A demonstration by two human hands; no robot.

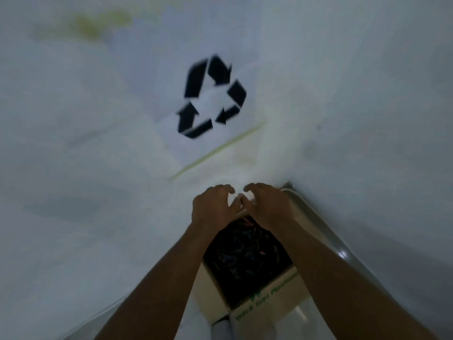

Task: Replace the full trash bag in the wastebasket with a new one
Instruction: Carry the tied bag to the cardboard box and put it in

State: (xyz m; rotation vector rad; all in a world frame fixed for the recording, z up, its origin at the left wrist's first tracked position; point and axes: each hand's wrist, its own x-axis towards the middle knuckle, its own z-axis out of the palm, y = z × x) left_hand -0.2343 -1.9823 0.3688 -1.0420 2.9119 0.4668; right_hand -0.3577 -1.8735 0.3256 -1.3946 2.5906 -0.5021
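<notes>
Bag: a white film bag [93, 123] fills nearly the whole view, spreading above the hands and out to both sides of them. It is blurred.
Symbol: a black recycling symbol [210, 96] is printed on the bag, well above the left hand.
Bag contents: a thin pale green stripe [218, 150] shows through the film just above the hands, slanting up to the right. A yellow-green smear [98, 23] shows far above and to the left. What else is inside cannot be told.
Left hand: the left hand [213, 206] has its fingers curled into the film and grasps a gather of the bag, thumb turned toward the other hand.
Right hand: the right hand [267, 204] is just beside the left, thumbs almost touching. Its fingers are curled over the same gather and clutch the bag.
Box: an open cardboard box [267, 305] sits below the hands, between the forearms. The green print on its near flap is too blurred to read.
Box contents: a dark tangled mass [245, 256] with a few red bits fills the box, starting right under the wrists.
Rim: a grey, shiny metal rim [318, 224] starts at the outer side of the right hand and runs down along that forearm. What it belongs to cannot be told.
</notes>
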